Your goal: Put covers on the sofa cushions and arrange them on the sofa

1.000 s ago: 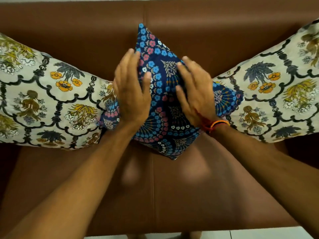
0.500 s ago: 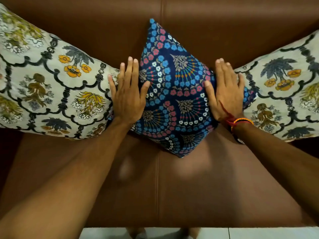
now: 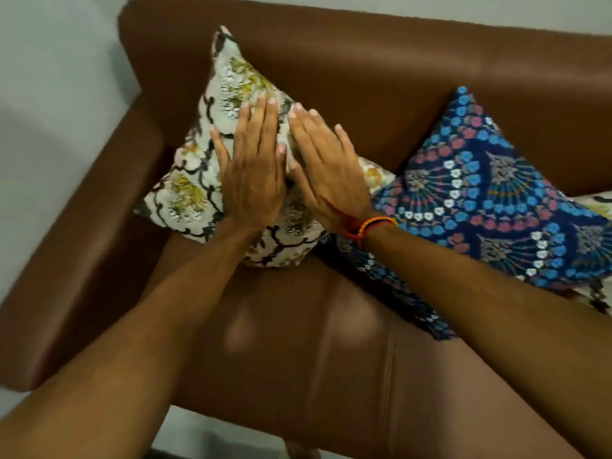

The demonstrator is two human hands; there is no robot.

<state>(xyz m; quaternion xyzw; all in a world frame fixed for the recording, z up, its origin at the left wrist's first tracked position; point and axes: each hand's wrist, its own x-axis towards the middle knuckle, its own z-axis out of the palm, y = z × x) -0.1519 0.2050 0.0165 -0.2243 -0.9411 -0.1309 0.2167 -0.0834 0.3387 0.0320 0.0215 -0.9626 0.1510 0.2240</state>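
Observation:
A cream floral cushion (image 3: 185,190) stands on one corner against the back of the brown sofa (image 3: 364,71), near its left arm. My left hand (image 3: 253,173) and my right hand (image 3: 326,167) lie flat on the front of this cushion, fingers spread and side by side, gripping nothing. A blue patterned cushion (image 3: 490,200) leans on the sofa back just to the right, its lower corner under my right forearm. The edge of a second cream cushion (image 3: 599,203) shows at the far right.
The sofa's left armrest (image 3: 86,246) runs along the left, close to the cream cushion. A pale wall (image 3: 49,77) lies behind and to the left. A strip of light floor (image 3: 212,438) shows below the seat's front edge.
Both hands left the blue cushion and moved left onto the cream floral cushion. The view swung left, so the armrest and wall are in sight.

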